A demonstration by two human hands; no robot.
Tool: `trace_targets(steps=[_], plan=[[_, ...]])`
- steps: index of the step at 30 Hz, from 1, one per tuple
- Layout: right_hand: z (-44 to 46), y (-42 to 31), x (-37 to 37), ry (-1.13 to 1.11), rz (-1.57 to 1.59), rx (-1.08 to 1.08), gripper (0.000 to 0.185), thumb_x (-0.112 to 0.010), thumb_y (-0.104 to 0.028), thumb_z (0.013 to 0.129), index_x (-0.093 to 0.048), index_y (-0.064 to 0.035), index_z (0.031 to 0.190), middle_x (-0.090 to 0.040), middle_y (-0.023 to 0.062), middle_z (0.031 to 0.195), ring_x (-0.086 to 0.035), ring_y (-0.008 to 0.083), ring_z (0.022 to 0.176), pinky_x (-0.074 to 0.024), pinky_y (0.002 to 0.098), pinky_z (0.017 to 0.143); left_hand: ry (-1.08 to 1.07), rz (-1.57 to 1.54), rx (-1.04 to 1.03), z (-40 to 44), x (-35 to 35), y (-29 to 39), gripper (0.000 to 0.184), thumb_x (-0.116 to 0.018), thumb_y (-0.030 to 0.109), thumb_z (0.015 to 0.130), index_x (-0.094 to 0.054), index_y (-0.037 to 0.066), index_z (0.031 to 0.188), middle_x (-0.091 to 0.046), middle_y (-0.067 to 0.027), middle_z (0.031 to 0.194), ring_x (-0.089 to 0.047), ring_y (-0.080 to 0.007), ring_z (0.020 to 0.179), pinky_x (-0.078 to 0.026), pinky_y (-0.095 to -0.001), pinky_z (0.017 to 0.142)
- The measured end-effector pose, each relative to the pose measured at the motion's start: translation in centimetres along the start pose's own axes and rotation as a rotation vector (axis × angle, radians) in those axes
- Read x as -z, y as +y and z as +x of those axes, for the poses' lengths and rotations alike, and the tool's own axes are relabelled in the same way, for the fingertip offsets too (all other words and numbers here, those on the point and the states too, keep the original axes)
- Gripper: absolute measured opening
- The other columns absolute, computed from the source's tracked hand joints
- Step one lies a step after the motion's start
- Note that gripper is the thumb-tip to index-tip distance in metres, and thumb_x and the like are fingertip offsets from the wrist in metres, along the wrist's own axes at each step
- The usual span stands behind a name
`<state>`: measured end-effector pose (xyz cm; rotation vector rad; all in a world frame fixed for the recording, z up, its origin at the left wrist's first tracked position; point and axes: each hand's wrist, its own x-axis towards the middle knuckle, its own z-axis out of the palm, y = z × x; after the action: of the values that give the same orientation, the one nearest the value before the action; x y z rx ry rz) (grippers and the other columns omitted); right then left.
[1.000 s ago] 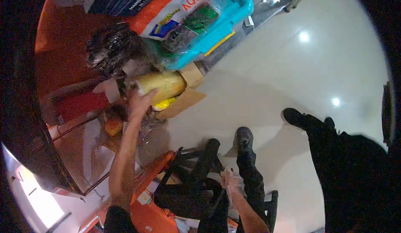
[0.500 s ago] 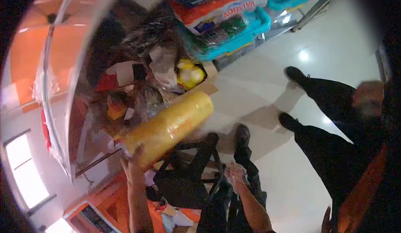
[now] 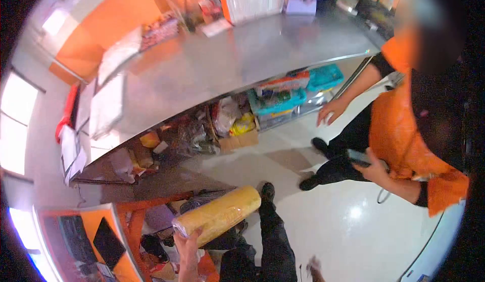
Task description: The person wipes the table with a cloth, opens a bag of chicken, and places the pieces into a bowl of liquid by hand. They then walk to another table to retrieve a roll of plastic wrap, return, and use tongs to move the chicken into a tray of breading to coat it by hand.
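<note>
left hand [image 3: 188, 242] extended forward, gripping yellow roll [image 3: 222, 214], right hand [image 3: 314, 265] blurred, its closure unclear

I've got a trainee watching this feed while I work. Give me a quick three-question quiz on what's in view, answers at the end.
1. Which of the wearer's hands holds the yellow roll?
2. True or false: the teal bins stand on top of the metal tabletop.
3. Pick one. The co-worker on the right of the picture wears a top that is mainly: a) green, b) orange, c) white.

Key:
1. The left hand.
2. False; they sit below it.
3. b) orange.
</note>
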<state>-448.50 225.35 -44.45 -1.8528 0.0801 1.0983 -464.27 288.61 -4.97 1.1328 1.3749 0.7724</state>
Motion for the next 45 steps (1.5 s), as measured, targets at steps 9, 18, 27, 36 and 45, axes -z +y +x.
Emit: trace_targets(steps=[9, 18, 27, 36, 45], plan=[[-15.8, -4.7, -4.1, 0.274, 0.093, -0.17, 0.034, -0.047, -0.036, 0.09, -0.051, -0.01, 0.111, -0.057, 0.0084, 0.08, -0.055, 0.0202, 0.062, -0.0466, 0.0362, 0.057, -0.029, -0.133, -0.102, -10.3, 3.0, 11.5, 0.026, -0.064, 0.007, 0.072, -0.062, -0.002, 0.096, -0.062, -0.0038, 0.09, -0.056, -0.0122, 0.08, -0.044, -0.0261, 0.074], [-10.9, -17.9, -2.0, 0.136, 0.233, 0.041, 0.038, -0.047, -0.049, 0.088, -0.056, -0.0125, 0.09, -0.055, 0.0053, 0.062, -0.052, 0.0177, 0.05, -0.0442, 0.0317, 0.046, -0.048, -0.136, -0.223, -13.1, 0.7, 14.6, 0.028, -0.066, 0.013, 0.072, -0.063, -0.003, 0.095, -0.064, -0.0058, 0.088, -0.059, -0.0144, 0.08, -0.046, -0.0291, 0.072], [-7.5, -18.9, 5.6, -0.047, 0.372, -0.321, 0.061, -0.039, -0.062, 0.084, -0.048, -0.0062, 0.106, -0.057, 0.0136, 0.075, -0.055, 0.0277, 0.059, -0.0445, 0.0404, 0.051, -0.096, -0.4, 0.032, -14.5, -6.3, 11.6, 0.034, -0.065, 0.018, 0.076, -0.059, -0.004, 0.101, -0.062, -0.0074, 0.096, -0.059, -0.0163, 0.087, -0.046, -0.0299, 0.077], [-16.6, -17.3, 4.8, 0.017, 0.554, -0.261, 0.044, -0.048, -0.053, 0.085, -0.052, -0.01, 0.091, -0.056, 0.0086, 0.067, -0.054, 0.0218, 0.055, -0.0443, 0.0324, 0.047, -0.416, -0.55, 0.384, -10.8, -12.1, -1.9, 0.013, -0.058, 0.013, 0.08, -0.059, 0.001, 0.087, -0.055, -0.0035, 0.072, -0.055, -0.015, 0.063, -0.046, -0.0293, 0.057], [-26.3, -1.5, 9.8, 0.282, 0.404, -0.142, 0.042, -0.048, -0.045, 0.089, -0.054, -0.0044, 0.098, -0.055, 0.0074, 0.079, -0.053, 0.023, 0.068, -0.0476, 0.0358, 0.063, -0.24, -0.234, 0.397, -13.7, -5.4, -11.6, 0.011, -0.057, 0.013, 0.076, -0.054, 0.003, 0.072, -0.055, -0.0072, 0.062, -0.055, -0.0183, 0.05, -0.047, -0.0317, 0.047]])
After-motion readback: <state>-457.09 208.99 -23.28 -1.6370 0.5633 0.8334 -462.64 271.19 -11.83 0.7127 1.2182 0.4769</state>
